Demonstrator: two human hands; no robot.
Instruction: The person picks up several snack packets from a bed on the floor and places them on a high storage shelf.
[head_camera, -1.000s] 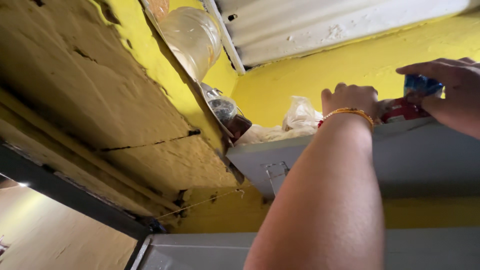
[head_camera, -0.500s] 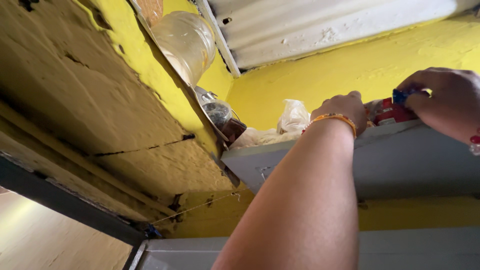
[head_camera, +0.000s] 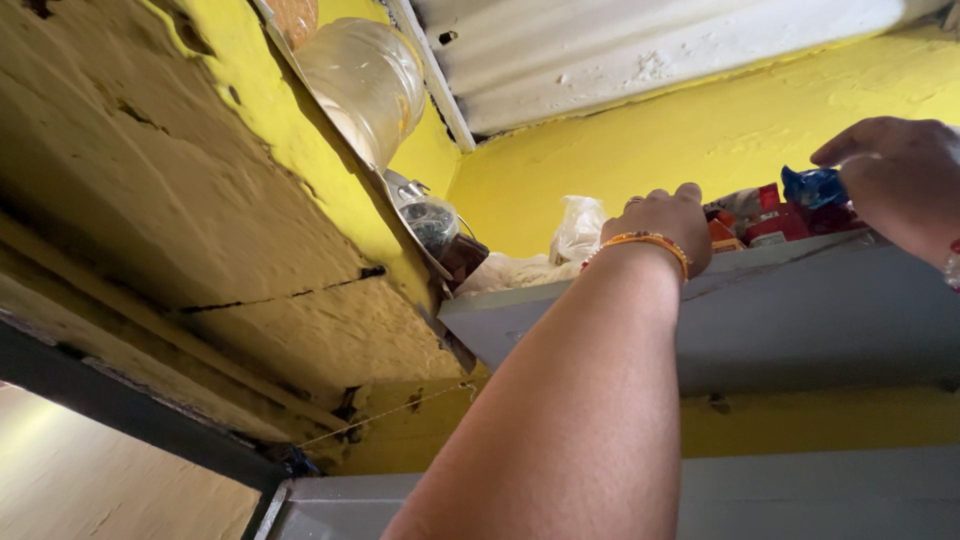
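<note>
The view looks up at a high grey shelf (head_camera: 800, 310) set against a yellow wall (head_camera: 650, 150), under a white corrugated roof (head_camera: 650, 50).

The left hand (head_camera: 662, 222) reaches up over the shelf's front edge, near its middle. It wears an orange bangle (head_camera: 640, 243) at the wrist, and its fingers curl down onto the things behind the edge; what they close on is hidden, so I cannot tell whether it holds anything.

The right hand (head_camera: 900, 175) is over the right end of the shelf. Its thumb and fingers pinch the top of a blue packet (head_camera: 812, 187), which stands just above the front edge among red packets (head_camera: 775, 220).

Between the two hands the red packets lie packed together along the shelf edge, touching one another. To the left of the left hand, a crumpled white plastic bag (head_camera: 578, 232) sits on the shelf's left end.

Further left, on a narrow ledge along the side wall, stand a large clear plastic jar (head_camera: 365, 80) and, nearer the shelf's left corner, a smaller jar (head_camera: 430, 222) with dark contents.
</note>
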